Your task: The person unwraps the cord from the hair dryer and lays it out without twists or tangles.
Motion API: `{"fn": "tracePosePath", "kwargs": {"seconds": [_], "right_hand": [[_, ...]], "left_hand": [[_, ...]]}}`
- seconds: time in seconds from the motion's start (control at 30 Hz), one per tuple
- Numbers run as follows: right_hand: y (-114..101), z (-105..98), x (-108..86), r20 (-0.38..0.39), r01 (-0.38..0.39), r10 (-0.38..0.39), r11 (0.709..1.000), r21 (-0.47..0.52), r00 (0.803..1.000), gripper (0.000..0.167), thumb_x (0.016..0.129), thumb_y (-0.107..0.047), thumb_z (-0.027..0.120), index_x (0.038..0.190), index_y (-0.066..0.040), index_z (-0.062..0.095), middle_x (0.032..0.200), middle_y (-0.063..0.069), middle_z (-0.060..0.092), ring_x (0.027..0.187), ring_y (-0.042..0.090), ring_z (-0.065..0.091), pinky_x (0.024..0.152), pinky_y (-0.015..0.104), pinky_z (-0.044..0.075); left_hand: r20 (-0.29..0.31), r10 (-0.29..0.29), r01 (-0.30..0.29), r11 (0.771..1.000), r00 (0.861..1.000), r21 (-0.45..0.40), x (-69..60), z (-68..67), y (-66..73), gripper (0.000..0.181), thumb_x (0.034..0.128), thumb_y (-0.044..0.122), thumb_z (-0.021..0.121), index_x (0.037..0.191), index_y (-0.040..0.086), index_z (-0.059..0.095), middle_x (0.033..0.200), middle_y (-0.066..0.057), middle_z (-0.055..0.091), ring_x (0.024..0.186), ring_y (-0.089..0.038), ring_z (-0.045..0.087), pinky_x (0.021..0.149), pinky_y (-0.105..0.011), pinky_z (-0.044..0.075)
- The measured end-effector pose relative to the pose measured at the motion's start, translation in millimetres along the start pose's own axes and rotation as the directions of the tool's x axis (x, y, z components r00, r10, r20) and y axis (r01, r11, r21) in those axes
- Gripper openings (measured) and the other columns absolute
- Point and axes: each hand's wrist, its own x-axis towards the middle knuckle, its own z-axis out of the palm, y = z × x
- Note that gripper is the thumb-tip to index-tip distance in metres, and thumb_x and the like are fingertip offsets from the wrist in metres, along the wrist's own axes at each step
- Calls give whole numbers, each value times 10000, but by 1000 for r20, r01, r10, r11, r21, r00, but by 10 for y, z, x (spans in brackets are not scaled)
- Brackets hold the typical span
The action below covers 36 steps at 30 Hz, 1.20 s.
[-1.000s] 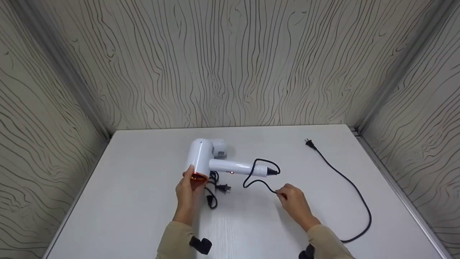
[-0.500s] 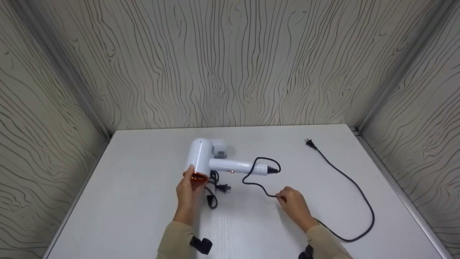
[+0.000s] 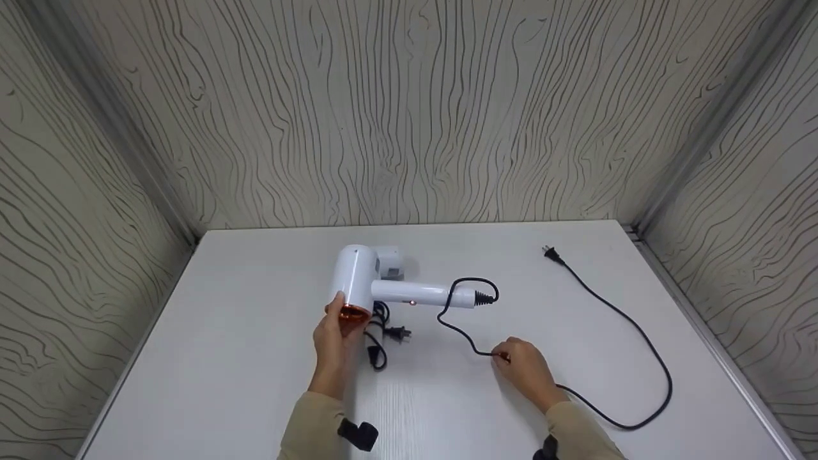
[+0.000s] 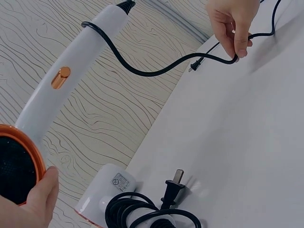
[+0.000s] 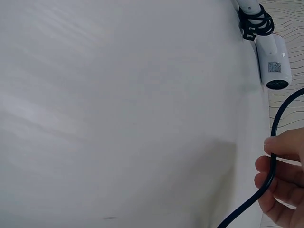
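My left hand holds a white hair dryer by its barrel, at the orange-rimmed end. The dryer is raised, its handle pointing right. From the handle's tip a black cord loops back across the handle and sags to my right hand. Thumb and fingers of that hand pinch the cord, as the right wrist view also shows. Past the hand, the cord curves over the table to its two-pin plug at the back right. In the head view the dryer partly covers a second white hair dryer lying on the table.
The second dryer's cord is wound round its handle, and its plug sticks out sideways. The white table is bordered by wood-patterned panels at the back and both sides.
My right hand has moved slightly down, and the cord between it and the dryer hangs lower. The cord's curve at the right has spread outward. The left hand stays nearly still.
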Motion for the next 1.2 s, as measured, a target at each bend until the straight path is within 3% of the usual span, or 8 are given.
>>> {"fn": "tracePosePath", "kwargs": {"seconds": [0.43, 0.67, 0.83, 1.07, 1.2], "right_hand": [[0, 55, -9, 38, -12, 13, 1000, -8, 999, 72, 795, 1, 702, 804, -41, 760, 759, -1, 586, 726, 80, 543, 662, 257, 518], [45, 77, -8, 15, -16, 16, 1000, 6, 1000, 76, 785, 16, 706, 824, -46, 726, 735, 2, 588, 697, 85, 504, 616, 239, 464], [49, 68, -8, 30, -23, 23, 1000, 3, 999, 67, 784, 10, 710, 822, -46, 712, 743, 0, 593, 709, 86, 517, 629, 248, 483], [29, 59, -39, 7, 3, -3, 1000, -13, 1000, 52, 760, -8, 742, 767, -36, 699, 732, 5, 599, 700, 83, 532, 634, 245, 509], [5, 77, -68, 5, 3, -3, 1000, -8, 1000, 53, 757, -4, 737, 775, -43, 706, 735, -2, 600, 706, 75, 539, 647, 241, 525]], "left_hand": [[-4, -10, 10, 1000, 1000, 9, -1, 11, 26, 738, 967, 466, 467, 1441, -68, 279, 1344, -188, 439, 1012, -137, 584, 1009, -318, 529], [-8, -8, 8, 998, 1000, 68, 34, -1, 31, 736, 968, 512, 435, 1439, -39, 310, 1379, -185, 431, 1053, -156, 571, 1048, -336, 504], [-7, -13, 14, 999, 1000, 44, 40, -2, 15, 749, 964, 510, 455, 1446, -40, 293, 1388, -189, 415, 1071, -158, 567, 1056, -339, 497], [-28, 21, -22, 998, 999, -51, 43, 4, -2, 668, 959, 411, 498, 1359, -108, 365, 1140, -107, 527, 883, -93, 616, 867, -233, 574], [-26, 16, -18, 998, 1000, -63, 41, 4, -7, 668, 964, 409, 492, 1364, -106, 344, 1183, -125, 491, 898, -99, 606, 875, -240, 574]]}}
